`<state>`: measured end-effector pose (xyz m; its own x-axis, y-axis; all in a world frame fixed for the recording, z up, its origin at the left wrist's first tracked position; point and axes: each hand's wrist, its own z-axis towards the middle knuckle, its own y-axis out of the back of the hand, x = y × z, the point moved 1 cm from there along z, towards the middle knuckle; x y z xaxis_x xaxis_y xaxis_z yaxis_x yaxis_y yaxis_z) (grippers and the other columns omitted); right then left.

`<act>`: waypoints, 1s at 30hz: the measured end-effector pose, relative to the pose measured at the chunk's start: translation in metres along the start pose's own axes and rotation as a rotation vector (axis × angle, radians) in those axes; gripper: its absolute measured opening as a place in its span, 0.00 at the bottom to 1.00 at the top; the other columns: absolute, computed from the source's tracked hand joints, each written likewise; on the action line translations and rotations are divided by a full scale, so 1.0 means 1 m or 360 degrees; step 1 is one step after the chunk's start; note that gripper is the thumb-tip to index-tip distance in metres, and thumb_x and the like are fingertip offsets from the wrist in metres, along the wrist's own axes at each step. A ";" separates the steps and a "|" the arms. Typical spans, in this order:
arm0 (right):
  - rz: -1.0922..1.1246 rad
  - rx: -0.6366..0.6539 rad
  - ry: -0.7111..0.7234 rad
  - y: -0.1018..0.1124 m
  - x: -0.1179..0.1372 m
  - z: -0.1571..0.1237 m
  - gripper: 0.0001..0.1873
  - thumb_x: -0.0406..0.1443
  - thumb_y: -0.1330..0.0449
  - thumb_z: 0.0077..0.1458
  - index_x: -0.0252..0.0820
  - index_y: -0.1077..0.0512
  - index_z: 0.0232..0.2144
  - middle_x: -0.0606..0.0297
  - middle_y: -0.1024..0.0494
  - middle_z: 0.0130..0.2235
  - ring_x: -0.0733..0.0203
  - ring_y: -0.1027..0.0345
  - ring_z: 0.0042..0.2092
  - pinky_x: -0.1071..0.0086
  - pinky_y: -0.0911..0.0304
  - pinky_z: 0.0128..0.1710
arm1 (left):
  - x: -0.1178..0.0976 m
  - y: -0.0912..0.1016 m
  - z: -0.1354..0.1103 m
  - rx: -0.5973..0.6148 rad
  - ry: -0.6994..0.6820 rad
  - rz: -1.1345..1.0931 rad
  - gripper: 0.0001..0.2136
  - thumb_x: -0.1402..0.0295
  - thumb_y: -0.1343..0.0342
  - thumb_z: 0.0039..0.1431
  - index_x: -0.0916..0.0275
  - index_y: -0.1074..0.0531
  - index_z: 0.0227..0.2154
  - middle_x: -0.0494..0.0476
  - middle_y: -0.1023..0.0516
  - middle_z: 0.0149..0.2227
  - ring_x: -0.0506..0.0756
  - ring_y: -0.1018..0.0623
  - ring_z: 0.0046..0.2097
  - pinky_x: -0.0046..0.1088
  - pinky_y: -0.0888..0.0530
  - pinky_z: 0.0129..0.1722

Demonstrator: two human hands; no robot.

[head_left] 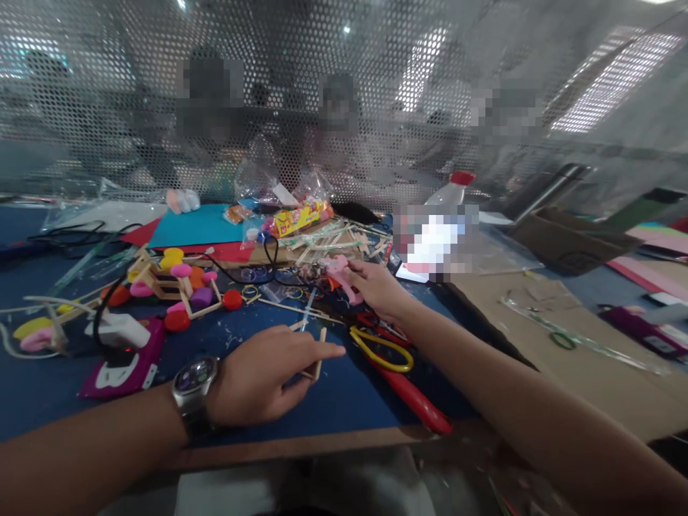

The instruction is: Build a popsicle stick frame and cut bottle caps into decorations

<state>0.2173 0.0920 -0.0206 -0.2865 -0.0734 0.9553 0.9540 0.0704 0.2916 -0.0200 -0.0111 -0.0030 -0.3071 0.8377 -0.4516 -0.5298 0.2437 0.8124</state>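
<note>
Left hand (263,374) of mine partly hides a stick frame (318,368), its hold I cannot tell; beyond it, my right hand (383,292), gripping the pink glue gun (349,288), should move gently.

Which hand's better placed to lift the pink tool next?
Right, I'd judge: the right hand already has its fingers at the pink tool. The left hand is nearer the table edge, beside small wooden sticks.
</note>
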 end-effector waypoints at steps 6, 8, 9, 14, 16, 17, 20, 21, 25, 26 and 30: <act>-0.0295 0.0009 -0.0086 -0.009 0.005 0.004 0.11 0.42 0.38 0.57 0.39 0.23 0.33 0.69 0.27 0.22 0.65 0.37 0.21 0.71 0.42 0.22 | 0.003 0.003 -0.001 -0.0151 0.0175 0.0318 0.20 0.78 0.51 0.64 0.61 0.32 0.57 0.58 0.18 0.41 0.59 0.20 0.42 0.40 0.28 0.46; -0.0383 0.0012 -0.0115 -0.009 0.007 0.004 0.12 0.42 0.39 0.58 0.39 0.23 0.33 0.70 0.28 0.21 0.64 0.36 0.20 0.72 0.42 0.22 | 0.004 0.004 -0.001 -0.0137 0.0273 0.0398 0.19 0.78 0.51 0.64 0.62 0.30 0.57 0.59 0.18 0.42 0.59 0.20 0.43 0.41 0.27 0.46; -0.0422 0.0016 -0.0124 -0.009 0.007 0.004 0.13 0.43 0.40 0.59 0.39 0.23 0.32 0.70 0.28 0.20 0.64 0.35 0.21 0.72 0.42 0.23 | 0.004 0.004 -0.001 -0.0115 0.0320 0.0429 0.19 0.78 0.51 0.64 0.62 0.30 0.57 0.59 0.18 0.43 0.60 0.20 0.43 0.42 0.27 0.47; -0.0576 0.0128 -0.0163 -0.002 0.011 0.001 0.20 0.44 0.46 0.62 0.41 0.27 0.22 0.65 0.24 0.21 0.59 0.28 0.25 0.70 0.36 0.26 | 0.004 0.006 0.002 0.0045 0.0519 0.0498 0.21 0.77 0.51 0.65 0.63 0.30 0.59 0.63 0.18 0.50 0.64 0.19 0.47 0.48 0.27 0.47; -0.0627 0.0217 -0.0187 0.005 0.014 -0.001 0.19 0.44 0.46 0.61 0.42 0.25 0.23 0.65 0.22 0.22 0.58 0.26 0.26 0.69 0.32 0.27 | 0.004 0.007 0.004 0.0111 0.0609 0.0508 0.21 0.77 0.50 0.65 0.62 0.29 0.59 0.63 0.18 0.49 0.64 0.19 0.46 0.49 0.27 0.48; -0.0662 0.0247 -0.0188 0.009 0.016 -0.003 0.19 0.43 0.46 0.61 0.42 0.25 0.23 0.65 0.21 0.23 0.58 0.25 0.27 0.69 0.31 0.28 | 0.004 0.007 0.004 0.0138 0.0648 0.0514 0.20 0.77 0.50 0.65 0.62 0.28 0.58 0.62 0.17 0.48 0.64 0.19 0.46 0.50 0.28 0.48; -0.0808 0.0287 -0.0129 0.020 0.022 -0.005 0.16 0.42 0.44 0.59 0.42 0.23 0.24 0.64 0.17 0.27 0.59 0.25 0.26 0.68 0.31 0.28 | 0.003 0.009 0.005 0.0187 0.0733 0.0537 0.18 0.76 0.50 0.64 0.61 0.25 0.53 0.60 0.17 0.45 0.65 0.19 0.46 0.53 0.30 0.52; -0.0863 0.0291 -0.0094 0.023 0.024 -0.005 0.16 0.42 0.43 0.58 0.43 0.23 0.24 0.64 0.17 0.28 0.59 0.25 0.26 0.68 0.31 0.29 | 0.003 0.009 0.005 0.0198 0.0755 0.0545 0.17 0.76 0.50 0.63 0.62 0.25 0.52 0.60 0.17 0.44 0.65 0.19 0.46 0.53 0.31 0.52; -0.1076 0.0277 0.0066 0.029 0.036 0.005 0.15 0.41 0.44 0.60 0.43 0.20 0.28 0.62 0.15 0.31 0.59 0.25 0.26 0.68 0.33 0.28 | 0.001 0.010 0.006 0.0222 0.0824 0.0562 0.15 0.75 0.50 0.63 0.62 0.25 0.49 0.61 0.18 0.45 0.65 0.20 0.48 0.54 0.33 0.54; -0.1126 0.0268 0.0110 0.029 0.040 0.010 0.16 0.41 0.44 0.61 0.43 0.19 0.29 0.62 0.14 0.31 0.59 0.25 0.27 0.68 0.33 0.28 | 0.001 0.010 0.006 0.0226 0.0832 0.0548 0.15 0.75 0.50 0.63 0.61 0.25 0.49 0.61 0.18 0.45 0.65 0.20 0.48 0.54 0.33 0.54; -0.1365 0.0191 0.0338 0.025 0.061 0.042 0.16 0.39 0.45 0.63 0.42 0.17 0.35 0.57 0.14 0.35 0.56 0.23 0.31 0.66 0.33 0.33 | 0.002 0.011 0.005 0.0211 0.0850 0.0515 0.17 0.75 0.49 0.61 0.61 0.26 0.51 0.60 0.18 0.45 0.65 0.21 0.48 0.53 0.33 0.53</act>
<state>0.2199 0.1311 0.0475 -0.8638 -0.3310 0.3799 0.3996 0.0094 0.9167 -0.0221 -0.0047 0.0067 -0.8052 0.5282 -0.2697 -0.2525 0.1061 0.9618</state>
